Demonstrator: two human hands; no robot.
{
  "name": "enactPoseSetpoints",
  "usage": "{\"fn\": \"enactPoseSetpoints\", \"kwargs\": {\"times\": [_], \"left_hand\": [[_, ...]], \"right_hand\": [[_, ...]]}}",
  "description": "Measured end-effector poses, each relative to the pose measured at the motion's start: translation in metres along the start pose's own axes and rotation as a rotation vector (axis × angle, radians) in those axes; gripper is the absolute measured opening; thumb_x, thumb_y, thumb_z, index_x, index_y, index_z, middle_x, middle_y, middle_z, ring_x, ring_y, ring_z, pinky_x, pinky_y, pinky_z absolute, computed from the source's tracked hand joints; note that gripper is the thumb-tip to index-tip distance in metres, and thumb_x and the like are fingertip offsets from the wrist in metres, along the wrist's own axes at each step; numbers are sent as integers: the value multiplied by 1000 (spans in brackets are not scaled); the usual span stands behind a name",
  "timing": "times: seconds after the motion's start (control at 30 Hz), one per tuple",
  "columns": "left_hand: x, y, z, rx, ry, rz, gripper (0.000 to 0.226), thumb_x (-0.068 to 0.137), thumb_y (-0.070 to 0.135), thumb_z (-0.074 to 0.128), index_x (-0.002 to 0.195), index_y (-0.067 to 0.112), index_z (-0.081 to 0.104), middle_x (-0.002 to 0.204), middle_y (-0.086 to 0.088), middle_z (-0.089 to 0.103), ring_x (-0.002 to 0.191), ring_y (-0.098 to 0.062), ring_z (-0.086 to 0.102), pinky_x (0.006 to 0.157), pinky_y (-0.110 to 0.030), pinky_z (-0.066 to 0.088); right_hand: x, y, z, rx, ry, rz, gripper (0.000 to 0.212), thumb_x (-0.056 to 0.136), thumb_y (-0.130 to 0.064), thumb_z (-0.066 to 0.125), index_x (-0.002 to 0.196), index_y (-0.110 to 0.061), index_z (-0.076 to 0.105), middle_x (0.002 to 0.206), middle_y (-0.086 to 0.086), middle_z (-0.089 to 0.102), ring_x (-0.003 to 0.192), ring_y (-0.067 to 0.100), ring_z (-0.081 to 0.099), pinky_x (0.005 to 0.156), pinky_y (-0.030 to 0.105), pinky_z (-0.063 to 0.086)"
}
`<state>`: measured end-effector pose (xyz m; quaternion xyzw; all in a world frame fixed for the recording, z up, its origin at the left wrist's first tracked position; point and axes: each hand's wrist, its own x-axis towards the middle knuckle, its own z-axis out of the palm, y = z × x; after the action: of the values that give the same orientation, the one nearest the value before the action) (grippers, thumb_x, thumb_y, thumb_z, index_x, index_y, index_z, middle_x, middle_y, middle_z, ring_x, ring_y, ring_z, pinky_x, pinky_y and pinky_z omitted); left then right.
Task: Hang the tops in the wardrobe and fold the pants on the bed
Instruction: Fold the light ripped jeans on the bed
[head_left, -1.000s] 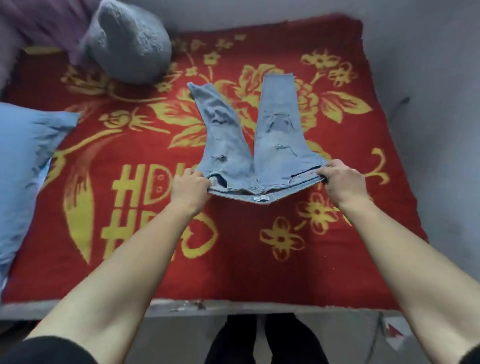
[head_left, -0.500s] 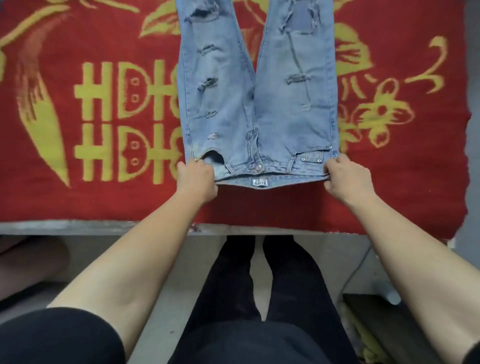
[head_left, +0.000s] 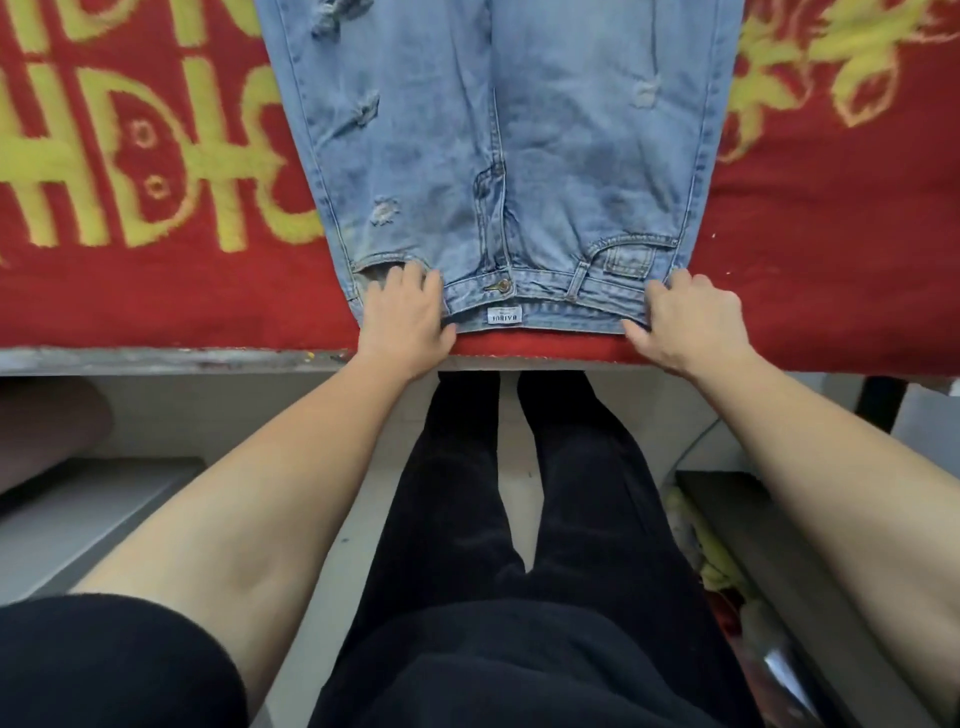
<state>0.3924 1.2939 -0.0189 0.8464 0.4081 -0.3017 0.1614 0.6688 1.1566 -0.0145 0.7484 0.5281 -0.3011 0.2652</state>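
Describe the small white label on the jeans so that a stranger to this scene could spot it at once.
Light blue ripped jeans lie on the red blanket, waistband at the bed's near edge. Midway between the left hand and right hand, just below the brass button, sits the white label: the only white rectangle with dark lettering.
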Motion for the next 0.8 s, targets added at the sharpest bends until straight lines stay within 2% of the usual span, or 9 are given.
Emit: {"fn": "enactPoseSetpoints", "kwargs": {"times": [0.13, 0.23, 0.33, 0.4, 0.53, 0.67, 0.8], "left_hand": [[31, 38, -19, -9, -4, 155, 42, 87, 37, 64, 115, 12, 46, 115, -11, 53, 108, -31, 51, 81, -41, 41], [54, 61, -26, 36, -39, 162, 36, 86, 12, 61, 118, 10, 44, 111, -12, 60, 104, -33, 56, 68, -39, 36], [61, 71, -20, 71, -68, 164, 39, 83, -4, 56, 118, 7, 43, 103, -15, 66, 99, -36, 58, 63, -39, 34], [53, 71, -13, 19, -41, 146, 41, 82, -4, 55, 119, 8, 42, 102, -15, 64, 97, -36, 57, 61, -40, 34], [42, 69, 2, -15, 8, 159, 48, 85, 10, 56, 129, 18, 39, 107, -13, 53, 95, -34, 54, 58, -38, 33], [51, 74, -7, -17, 41, 204, 32, 80, 5, 54, 111, 11, 53, 96, -17, 57, 83, -38, 59, 56, -38, 32], [51, 77, -13, -114, 25, 187, 17, 74, 10, 56, 90, 5, 61, 87, -19, 62, 79, -42, 60, 59, -37, 35]], "right_hand": [[14, 4, -7, -2, 34, -145, 45, 85, -41, 69, 112, -11, 50, 111, 14, 54, 103, 36, 57, 65, 40, 43], [26, 1, -4, 5, 69, -203, 28, 86, -22, 63, 109, -8, 55, 105, 16, 59, 95, 38, 62, 63, 39, 43], [32, 1, -1, 9, 61, -215, 24, 82, -17, 62, 104, -8, 61, 102, 17, 62, 88, 39, 65, 61, 37, 38], [29, 6, 3, 56, 85, -223, 22, 80, -18, 65, 99, -8, 64, 99, 15, 62, 83, 40, 65, 60, 36, 36], [18, 18, 19, 149, 207, -245, 16, 77, -20, 69, 89, -11, 66, 90, 10, 57, 79, 35, 62, 54, 31, 31], [13, 19, 27, 177, 278, -260, 14, 75, -18, 72, 84, -10, 64, 82, 10, 57, 72, 34, 61, 52, 29, 30], [6, 23, 31, 217, 318, -250, 19, 73, -20, 74, 83, -10, 61, 81, 10, 56, 73, 33, 60, 51, 29, 29]]}}
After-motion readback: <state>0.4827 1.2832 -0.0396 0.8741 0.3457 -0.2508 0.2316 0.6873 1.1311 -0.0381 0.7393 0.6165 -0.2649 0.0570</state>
